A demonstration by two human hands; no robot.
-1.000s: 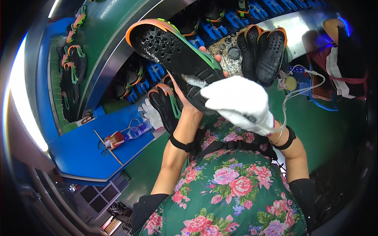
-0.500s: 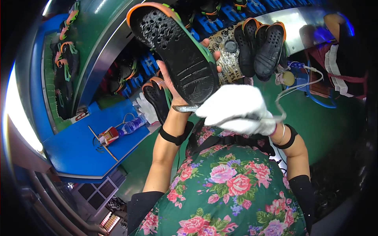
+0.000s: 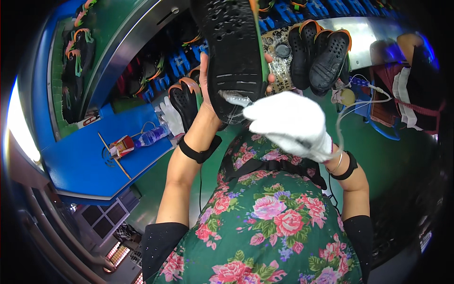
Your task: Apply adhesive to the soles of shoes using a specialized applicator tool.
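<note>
Two hands work beyond the flowered apron (image 3: 283, 210): the bare left hand (image 3: 205, 83) grips a black sole (image 3: 236, 59) from beneath, probably leaving its face free for the brush (image 3: 236, 99) that the gloved right hand (image 3: 287, 120) pinches at the near end.

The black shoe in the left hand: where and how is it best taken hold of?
Probably by the two long side edges of the black shoe, lower half, from behind, as the left hand does: it is narrow enough to span, and its underside faces the slender tool in the right hand; this leaves that face free.
</note>
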